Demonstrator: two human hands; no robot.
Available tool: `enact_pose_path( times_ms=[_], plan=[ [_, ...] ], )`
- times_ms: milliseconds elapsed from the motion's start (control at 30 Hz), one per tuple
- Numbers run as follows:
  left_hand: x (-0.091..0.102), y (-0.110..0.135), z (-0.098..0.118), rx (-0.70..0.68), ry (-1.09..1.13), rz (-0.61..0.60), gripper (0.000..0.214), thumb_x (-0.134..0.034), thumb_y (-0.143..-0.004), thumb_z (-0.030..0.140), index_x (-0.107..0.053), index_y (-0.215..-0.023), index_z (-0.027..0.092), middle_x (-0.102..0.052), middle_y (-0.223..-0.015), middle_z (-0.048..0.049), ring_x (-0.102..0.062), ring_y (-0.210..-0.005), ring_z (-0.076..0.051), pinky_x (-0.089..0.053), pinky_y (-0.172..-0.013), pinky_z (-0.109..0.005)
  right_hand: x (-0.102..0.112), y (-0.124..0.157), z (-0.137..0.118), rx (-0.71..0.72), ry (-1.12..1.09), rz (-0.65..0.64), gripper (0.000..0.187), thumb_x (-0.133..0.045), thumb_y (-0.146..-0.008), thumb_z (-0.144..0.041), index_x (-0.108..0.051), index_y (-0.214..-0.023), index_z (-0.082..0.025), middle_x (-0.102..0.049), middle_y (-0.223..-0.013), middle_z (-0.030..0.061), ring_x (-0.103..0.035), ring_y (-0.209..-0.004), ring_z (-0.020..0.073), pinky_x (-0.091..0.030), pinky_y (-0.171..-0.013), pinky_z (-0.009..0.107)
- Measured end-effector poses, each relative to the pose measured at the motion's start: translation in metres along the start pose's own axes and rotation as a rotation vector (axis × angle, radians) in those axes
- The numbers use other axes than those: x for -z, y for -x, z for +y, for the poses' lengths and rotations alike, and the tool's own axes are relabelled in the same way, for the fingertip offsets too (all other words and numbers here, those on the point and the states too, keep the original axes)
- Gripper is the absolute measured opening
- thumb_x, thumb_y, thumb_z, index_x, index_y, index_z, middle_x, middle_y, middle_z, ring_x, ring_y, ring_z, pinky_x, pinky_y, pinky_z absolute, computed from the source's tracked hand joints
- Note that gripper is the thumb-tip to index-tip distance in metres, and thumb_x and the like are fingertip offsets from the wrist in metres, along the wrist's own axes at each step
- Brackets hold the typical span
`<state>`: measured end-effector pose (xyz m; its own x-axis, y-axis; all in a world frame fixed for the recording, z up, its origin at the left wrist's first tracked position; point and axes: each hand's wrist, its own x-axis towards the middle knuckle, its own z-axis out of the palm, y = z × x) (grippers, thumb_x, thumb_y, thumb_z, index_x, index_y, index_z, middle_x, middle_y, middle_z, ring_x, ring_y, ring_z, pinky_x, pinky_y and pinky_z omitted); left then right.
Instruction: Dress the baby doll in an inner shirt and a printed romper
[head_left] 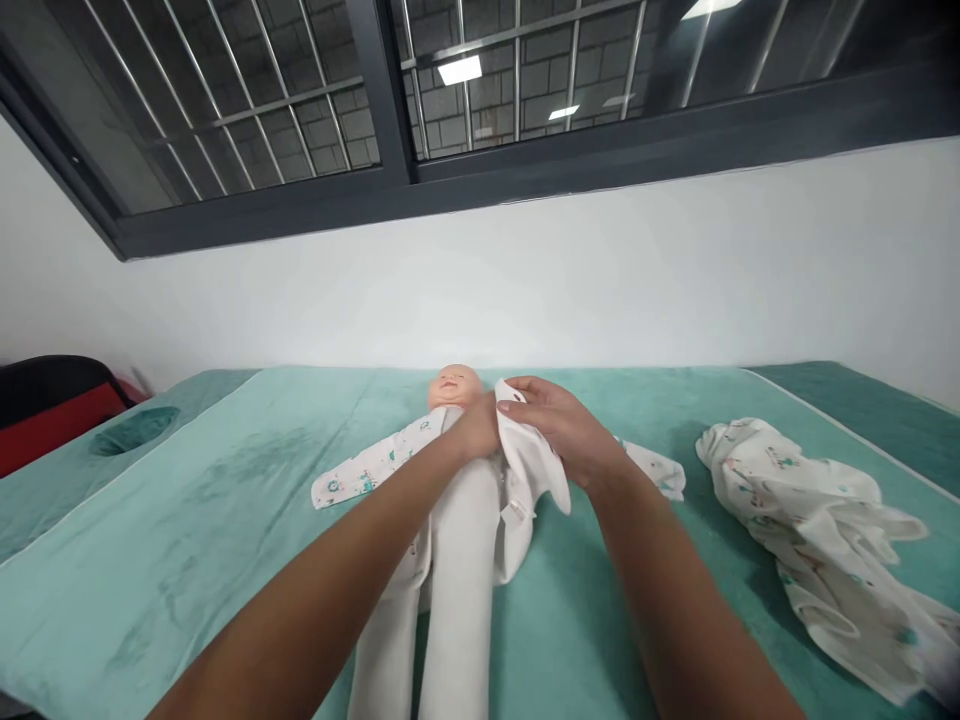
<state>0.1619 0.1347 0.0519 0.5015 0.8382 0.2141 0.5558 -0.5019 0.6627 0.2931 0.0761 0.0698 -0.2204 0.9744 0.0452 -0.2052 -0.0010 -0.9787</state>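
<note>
A baby doll lies on its back with its head toward the wall. It wears a white printed baby shirt, whose sleeves stretch out to both sides. One front flap of the shirt is lifted between my two hands. My left hand is closed on the flap's edge at the doll's chest, its fingertips partly hidden. To the right of it, my right hand pinches the same edge between thumb and fingers. The doll's long white legs reach toward me, passing under my left forearm.
A crumpled white printed garment lies to the right on the green bed cover. The cover has a round hole at far left, near a black and red object. Behind are a white wall and barred window.
</note>
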Motion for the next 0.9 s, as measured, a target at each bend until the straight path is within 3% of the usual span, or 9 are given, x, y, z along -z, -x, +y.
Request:
enact_pose_path(
  times_ms=[133,233,367,533,600,700,767,900],
  plan=[
    [0.036,0.011,-0.004,0.007,0.137,0.136,0.004,-0.058,-0.070,0.018,-0.056,-0.073,0.016,-0.064,-0.077,-0.0018,-0.060,-0.075,-0.016,-0.047,-0.067,-0.026,-0.012,0.010,-0.006,0.058,0.205,-0.093,0.039,-0.068,-0.073,-0.026,-0.060,-0.110,-0.024,-0.064,-0.112,0.0033,-0.061,-0.095,0.0197,-0.047,-0.078,0.031],
    [0.054,0.024,-0.010,0.087,0.181,0.268,0.009,-0.055,-0.066,0.012,-0.053,-0.072,0.018,-0.063,-0.074,0.0010,-0.057,-0.069,-0.013,-0.044,-0.063,-0.024,-0.024,0.019,-0.009,0.075,0.468,-0.151,0.026,-0.061,-0.076,-0.025,-0.060,-0.102,-0.024,-0.062,-0.097,0.0000,-0.058,-0.083,0.0168,-0.043,-0.069,0.029],
    [0.057,0.039,-0.023,0.156,0.008,0.353,0.013,-0.047,-0.066,0.007,-0.051,-0.065,0.019,-0.059,-0.074,0.0015,-0.054,-0.072,-0.014,-0.042,-0.070,-0.026,-0.047,0.035,-0.010,0.124,0.738,-0.254,0.009,-0.053,-0.077,-0.021,-0.057,-0.084,-0.024,-0.045,-0.070,-0.0054,-0.041,-0.060,0.0111,-0.031,-0.054,0.025],
    [0.053,0.061,-0.027,0.212,0.047,0.436,0.002,-0.051,-0.078,0.021,-0.051,-0.076,0.020,-0.056,-0.076,0.0017,-0.053,-0.072,-0.014,-0.042,-0.069,-0.027,-0.069,0.047,-0.008,0.118,0.693,-0.258,0.020,-0.048,-0.081,-0.021,-0.060,-0.097,-0.027,-0.038,-0.063,-0.0062,-0.034,-0.051,0.0095,-0.027,-0.047,0.023],
    [0.057,0.071,-0.023,0.280,0.176,0.344,0.012,-0.053,-0.081,0.031,-0.052,-0.088,0.021,-0.055,-0.072,0.0035,-0.053,-0.065,-0.012,-0.041,-0.062,-0.025,-0.077,0.047,-0.008,0.109,0.681,-0.245,0.023,-0.048,-0.083,-0.022,-0.061,-0.102,-0.027,-0.043,-0.064,-0.0060,-0.037,-0.051,0.0093,-0.029,-0.047,0.023],
    [0.065,0.086,-0.014,0.297,0.318,0.041,0.022,-0.061,-0.076,0.032,-0.055,-0.094,0.020,-0.050,-0.063,0.0063,-0.049,-0.056,-0.011,-0.038,-0.054,-0.022,-0.088,0.048,-0.004,0.127,0.744,-0.273,0.018,-0.049,-0.085,-0.025,-0.062,-0.097,-0.027,-0.055,-0.071,-0.0042,-0.047,-0.056,0.0107,-0.035,-0.051,0.024],
    [0.069,0.093,-0.010,0.266,0.300,-0.029,0.021,-0.062,-0.074,0.027,-0.056,-0.093,0.020,-0.047,-0.063,0.0069,-0.045,-0.053,-0.009,-0.035,-0.050,-0.021,-0.090,0.054,0.006,0.176,0.797,-0.197,0.014,-0.049,-0.087,-0.028,-0.062,-0.093,-0.027,-0.061,-0.081,-0.0025,-0.055,-0.066,0.0134,-0.041,-0.058,0.026],
    [0.064,0.101,-0.013,0.334,0.234,0.167,0.018,-0.057,-0.078,0.023,-0.057,-0.096,0.022,-0.053,-0.076,0.0038,-0.049,-0.060,-0.010,-0.038,-0.051,-0.021,-0.075,0.084,0.057,0.378,0.934,0.253,0.023,-0.056,-0.087,-0.037,-0.057,-0.108,-0.027,-0.062,-0.111,0.0051,-0.058,-0.102,0.0229,-0.047,-0.083,0.037]
  ],
)
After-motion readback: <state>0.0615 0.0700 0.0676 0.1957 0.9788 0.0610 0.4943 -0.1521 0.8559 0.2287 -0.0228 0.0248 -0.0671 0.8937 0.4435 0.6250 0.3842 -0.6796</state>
